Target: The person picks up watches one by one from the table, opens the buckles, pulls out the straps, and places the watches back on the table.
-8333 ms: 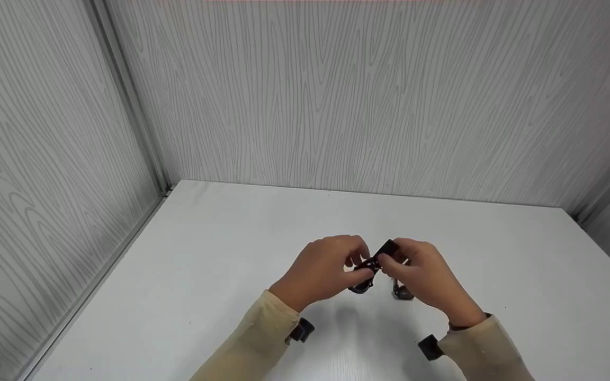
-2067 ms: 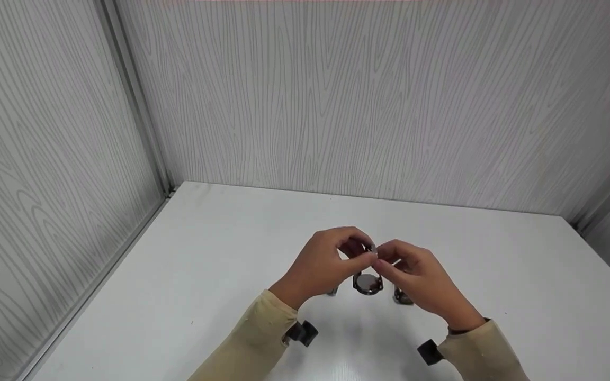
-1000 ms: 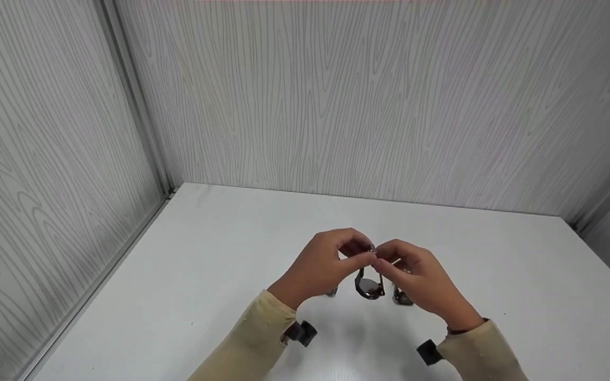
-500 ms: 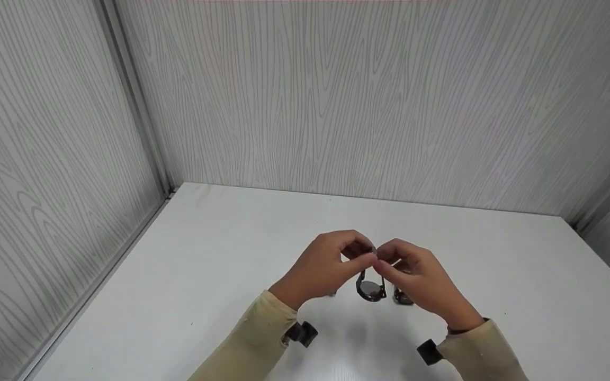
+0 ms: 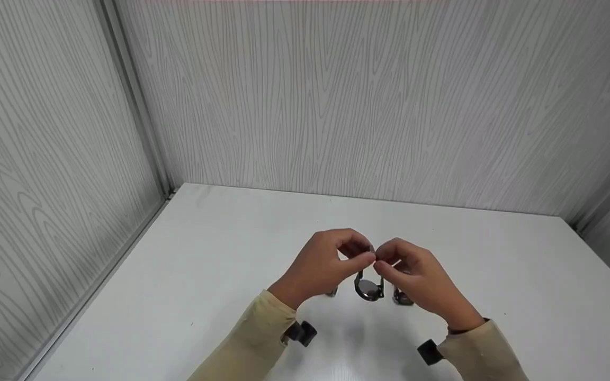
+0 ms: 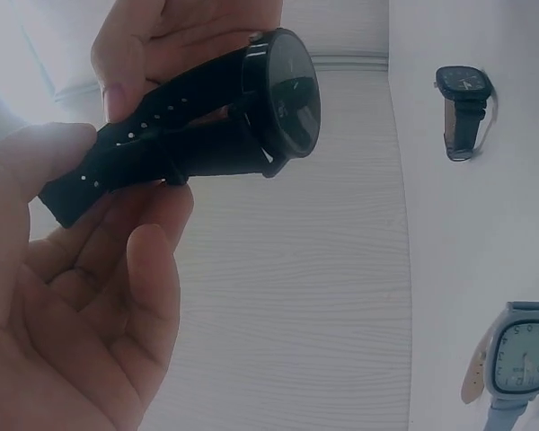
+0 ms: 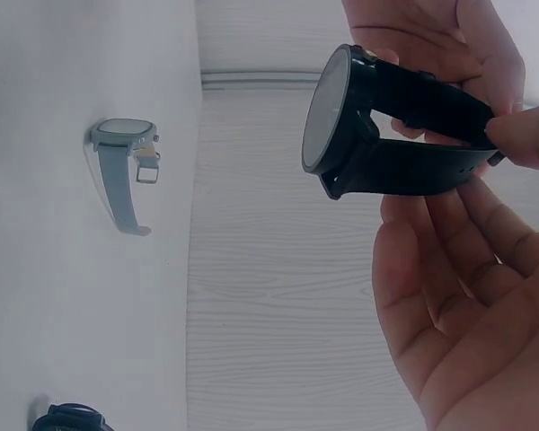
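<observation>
A round black watch (image 5: 369, 289) hangs by its strap from both hands above the table, its dial low and tilted. In the left wrist view the strap ends of this watch (image 6: 292, 94) overlap, pinched between thumb and fingers of the left hand (image 6: 81, 296). My right hand (image 5: 416, 270) pinches the strap beside the fingertips of my left hand (image 5: 321, 264). The right wrist view shows the black watch (image 7: 328, 109) with its strap looped and the right hand (image 7: 476, 296) holding the strap end. The buckle is hard to make out.
A square black watch (image 6: 463, 83) and a pale blue watch (image 6: 524, 357) lie on the white table (image 5: 231, 227). In the head view one watch (image 5: 403, 297) is partly behind my right hand. Grey wood-patterned panels (image 5: 315, 106) stand at the back and sides.
Since the earliest frame the watch has turned from slanting between the hands to hanging with its dial downward, strap ends brought together. Over the last second it has only swung slightly.
</observation>
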`<state>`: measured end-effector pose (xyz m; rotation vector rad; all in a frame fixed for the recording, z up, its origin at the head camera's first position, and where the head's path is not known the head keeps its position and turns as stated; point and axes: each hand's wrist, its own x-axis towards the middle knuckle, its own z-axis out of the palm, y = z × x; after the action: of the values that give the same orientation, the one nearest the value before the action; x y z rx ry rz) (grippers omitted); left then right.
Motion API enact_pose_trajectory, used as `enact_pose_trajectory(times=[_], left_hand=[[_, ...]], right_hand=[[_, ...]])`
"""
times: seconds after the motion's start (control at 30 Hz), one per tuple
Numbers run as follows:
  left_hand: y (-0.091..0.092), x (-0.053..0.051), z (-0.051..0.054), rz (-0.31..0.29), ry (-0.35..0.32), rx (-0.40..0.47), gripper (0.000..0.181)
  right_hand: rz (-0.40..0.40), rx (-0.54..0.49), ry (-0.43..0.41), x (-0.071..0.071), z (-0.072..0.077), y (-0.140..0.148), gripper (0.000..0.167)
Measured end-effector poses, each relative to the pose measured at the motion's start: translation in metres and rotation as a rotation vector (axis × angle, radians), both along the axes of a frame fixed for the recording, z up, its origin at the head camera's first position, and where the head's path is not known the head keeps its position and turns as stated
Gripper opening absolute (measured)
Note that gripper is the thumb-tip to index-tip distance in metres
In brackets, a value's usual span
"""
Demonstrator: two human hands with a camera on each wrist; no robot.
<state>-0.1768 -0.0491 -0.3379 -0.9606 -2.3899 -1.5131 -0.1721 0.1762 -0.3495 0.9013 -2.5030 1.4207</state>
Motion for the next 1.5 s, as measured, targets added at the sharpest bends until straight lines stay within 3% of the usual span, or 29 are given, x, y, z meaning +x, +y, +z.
enact_pose_trajectory(times=[0.17,0.4,1.23,1.5], left_hand=[[0.0003,-0.0005,-0.0006,-0.023,0.017,0.014,0.018],[0.0005,-0.0022,-0.0021,-0.014,0.024,0.009,0.017],[-0.0002,-0.0026,-0.0019,0.015,0.011,0.021,0.013],[-0.0058,-0.0074,-0.0017,0.085,0.032,0.104,0.015]], right_hand=[[0.028,-0.02,-0.004,0.0007,0.0003,-0.0002,0.016],[0.0,-0.008,-0.003,0.0014,0.0019,-0.0003,0.019],[-0.037,0.045,0.021,-0.0009,0.0015,0.001,0.012],[-0.142,0.038,0.039,-0.0013,0.0033,0.0023,0.011]])
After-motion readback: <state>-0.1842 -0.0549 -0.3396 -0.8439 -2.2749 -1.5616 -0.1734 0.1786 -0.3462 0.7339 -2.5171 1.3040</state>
